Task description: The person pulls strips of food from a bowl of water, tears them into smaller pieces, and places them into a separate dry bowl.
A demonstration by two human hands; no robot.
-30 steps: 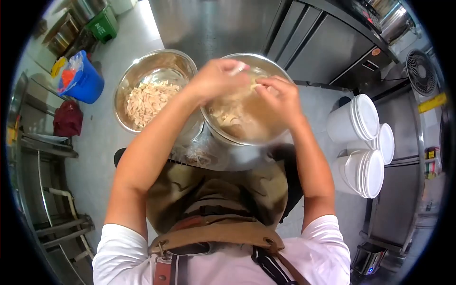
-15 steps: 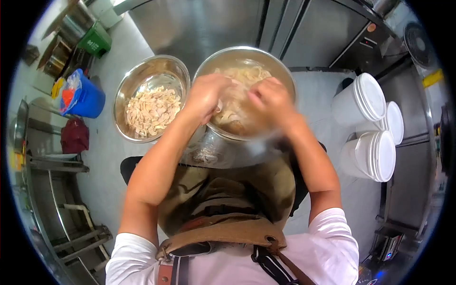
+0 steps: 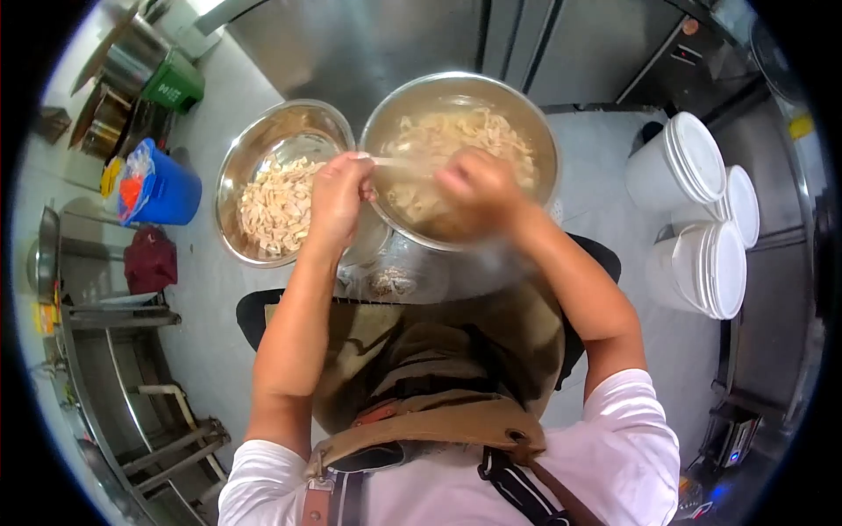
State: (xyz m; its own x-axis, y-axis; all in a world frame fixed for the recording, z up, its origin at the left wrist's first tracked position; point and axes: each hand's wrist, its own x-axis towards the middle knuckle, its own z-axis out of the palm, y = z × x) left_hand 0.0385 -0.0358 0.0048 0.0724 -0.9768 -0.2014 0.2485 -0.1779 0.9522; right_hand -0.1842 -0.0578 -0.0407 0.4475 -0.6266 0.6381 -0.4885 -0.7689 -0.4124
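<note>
Between the two metal bowls is my left hand (image 3: 340,191), its fingers pinched on a pale strip (image 3: 386,162) that stretches to the right. My right hand (image 3: 478,182) is over the right bowl (image 3: 545,131), smeared by motion, its fingers curled near the strip's other end; its grip is unclear. Pale pieces (image 3: 491,131) lie in cloudy liquid in that bowl. The left bowl (image 3: 230,167) holds many pale cut pieces (image 3: 276,210). Nearer my lap, a transparent container (image 3: 393,279) with small dark bits in it is partly hidden.
A blue bin (image 3: 171,188) and a green bin (image 3: 175,83) stand at the left, with a dark red bag (image 3: 151,261) nearby. Several white lidded buckets (image 3: 649,180) are on the right. Steel cabinets (image 3: 386,44) stand beyond the bowls; metal racks (image 3: 123,320) are at the lower left.
My left hand has moved left, away from the right bowl's middle. A pale strip now shows between my hands. My right hand has shifted slightly left. The whole view has shifted slightly.
</note>
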